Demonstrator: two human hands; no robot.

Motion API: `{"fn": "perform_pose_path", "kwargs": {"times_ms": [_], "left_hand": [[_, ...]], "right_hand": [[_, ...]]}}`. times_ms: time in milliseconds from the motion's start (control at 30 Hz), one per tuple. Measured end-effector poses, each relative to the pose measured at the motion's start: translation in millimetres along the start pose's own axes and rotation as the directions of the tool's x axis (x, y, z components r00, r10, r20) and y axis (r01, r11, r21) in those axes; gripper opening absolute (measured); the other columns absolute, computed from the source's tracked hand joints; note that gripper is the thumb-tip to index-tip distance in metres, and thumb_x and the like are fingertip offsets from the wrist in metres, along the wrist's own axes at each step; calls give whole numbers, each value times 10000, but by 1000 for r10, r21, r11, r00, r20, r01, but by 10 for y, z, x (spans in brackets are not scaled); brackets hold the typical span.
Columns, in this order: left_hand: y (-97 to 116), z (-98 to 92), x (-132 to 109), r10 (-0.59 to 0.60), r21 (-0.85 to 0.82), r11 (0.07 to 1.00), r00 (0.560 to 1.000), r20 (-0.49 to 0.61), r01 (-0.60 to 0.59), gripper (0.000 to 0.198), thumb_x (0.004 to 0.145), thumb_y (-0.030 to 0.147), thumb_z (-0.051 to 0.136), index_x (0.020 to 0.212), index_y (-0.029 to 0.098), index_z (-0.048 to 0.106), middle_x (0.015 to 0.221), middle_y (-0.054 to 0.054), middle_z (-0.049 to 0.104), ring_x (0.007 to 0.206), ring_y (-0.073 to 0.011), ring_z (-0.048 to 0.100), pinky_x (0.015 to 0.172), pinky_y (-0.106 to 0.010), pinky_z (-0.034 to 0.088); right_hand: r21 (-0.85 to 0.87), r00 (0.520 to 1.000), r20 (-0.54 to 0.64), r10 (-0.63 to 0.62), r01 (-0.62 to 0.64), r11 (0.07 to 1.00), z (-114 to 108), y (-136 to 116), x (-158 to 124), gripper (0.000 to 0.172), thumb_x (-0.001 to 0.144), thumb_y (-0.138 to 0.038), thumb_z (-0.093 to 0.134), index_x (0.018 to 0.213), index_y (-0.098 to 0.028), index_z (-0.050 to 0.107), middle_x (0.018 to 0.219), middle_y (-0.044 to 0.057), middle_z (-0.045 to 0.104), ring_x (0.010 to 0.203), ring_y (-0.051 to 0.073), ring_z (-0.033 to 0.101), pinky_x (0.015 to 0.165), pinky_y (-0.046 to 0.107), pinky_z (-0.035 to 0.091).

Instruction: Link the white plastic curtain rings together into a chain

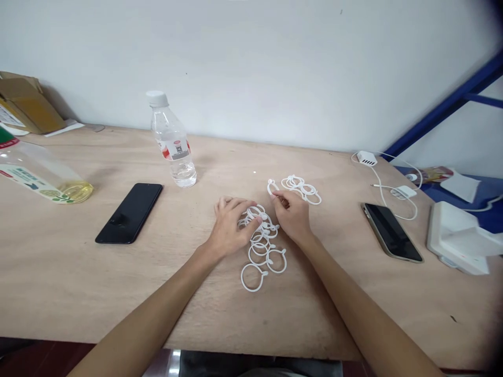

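Note:
A loose pile of white plastic curtain rings [259,245], each with a small tab, lies on the wooden table in front of me. My left hand [233,225] rests over the pile's upper left side, fingers apart, with thumb and fingertips touching the rings. Just beyond the pile, my right hand [293,213] pinches a single curtain ring [269,185] between thumb and forefinger. A smaller group of similar rings [302,187] lies behind the right hand, partly hidden by it. One ring [251,277] lies nearest to me, at the front of the pile.
A clear water bottle [176,141] and a black phone [129,213] are on the left, with an oil bottle [39,170] and a cardboard box [31,104] farther out. On the right are another phone [391,232], white cables, a charger [404,192] and a white stand [459,238].

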State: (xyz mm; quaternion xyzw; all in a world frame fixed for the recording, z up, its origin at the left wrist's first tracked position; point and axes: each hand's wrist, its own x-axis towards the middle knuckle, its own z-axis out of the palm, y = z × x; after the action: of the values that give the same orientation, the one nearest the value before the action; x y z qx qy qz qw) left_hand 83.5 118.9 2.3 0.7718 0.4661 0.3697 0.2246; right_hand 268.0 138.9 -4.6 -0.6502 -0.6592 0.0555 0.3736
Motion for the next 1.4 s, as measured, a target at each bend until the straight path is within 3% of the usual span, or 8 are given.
{"fn": "perform_pose_path", "kwargs": {"times_ms": [200, 433, 567, 767, 867, 1000, 1200, 1400], "left_hand": [[15, 1, -24, 33, 103, 994, 999, 30, -36, 414, 836, 407, 643, 1228, 273, 640, 1304, -62, 564, 1174, -309, 395, 995, -507, 277], [37, -35, -15, 53, 55, 997, 996, 67, -56, 372, 999, 401, 343, 1177, 256, 637, 1246, -50, 639, 1170, -285, 440, 999, -510, 236], [14, -22, -14, 94, -59, 994, 993, 75, -89, 340, 998, 383, 362, 1170, 252, 625, 1147, -47, 682, 1161, -257, 503, 1019, -477, 277], [0, -3, -23, 229, -13, 972, 953, -196, -236, 309, 837, 301, 665, 1131, 210, 633, 1038, -66, 696, 973, -228, 613, 903, -410, 445], [-17, 15, -29, 330, 48, 943, 907, -262, -329, 300, 823, 230, 673, 1121, 201, 645, 1011, -76, 676, 924, -214, 628, 845, -386, 495], [-29, 34, -43, 429, 90, 903, 870, -245, -420, 290, 849, 183, 646, 1138, 196, 636, 997, -80, 669, 920, -197, 642, 829, -358, 520], [14, -2, -54, 357, 39, 934, 923, -145, -355, 267, 869, 350, 647, 1103, 223, 659, 1019, -78, 697, 953, -219, 638, 871, -383, 504], [33, -21, -26, 139, -140, 980, 990, -26, -142, 380, 977, 427, 401, 1113, 197, 671, 1089, -95, 695, 1023, -235, 610, 940, -421, 437]], "right_hand": [[298, 987, -106, -120, 147, 943, -184, -215, -350, 118, 850, -272, 619, 871, -194, 706, 714, 13, 663, 559, 120, 535, 556, 267, 466], [374, 964, -101, -247, 267, 888, -151, -357, -458, 71, 841, -217, 628, 832, -203, 698, 651, -1, 648, 504, 96, 481, 495, 244, 435], [382, 958, -74, -278, 285, 879, -176, -394, -498, 92, 839, -198, 600, 841, -197, 692, 581, -28, 599, 462, 84, 430, 460, 233, 388], [462, 1000, -9, 10, -5, 887, -204, -389, -484, 160, 826, -250, 581, 850, -186, 726, 603, -11, 626, 505, 104, 498, 495, 241, 407], [573, 977, 125, 174, -214, 791, -241, -417, -446, 270, 844, -374, 579, 706, -172, 693, 555, -9, 582, 518, 115, 506, 491, 244, 396], [649, 921, 322, 217, -382, 657, -263, -466, -404, 430, 833, -515, 574, 569, -176, 590, 473, -39, 463, 455, 94, 426, 452, 237, 353], [653, 913, 348, 211, -398, 645, -269, -442, -374, 295, 784, -415, 607, 603, -186, 568, 543, -34, 503, 501, 101, 448, 468, 234, 371], [652, 925, 367, 97, -330, 683, -315, -386, -366, 278, 823, -408, 572, 650, -192, 556, 584, -32, 496, 537, 107, 458, 501, 237, 387]]}}
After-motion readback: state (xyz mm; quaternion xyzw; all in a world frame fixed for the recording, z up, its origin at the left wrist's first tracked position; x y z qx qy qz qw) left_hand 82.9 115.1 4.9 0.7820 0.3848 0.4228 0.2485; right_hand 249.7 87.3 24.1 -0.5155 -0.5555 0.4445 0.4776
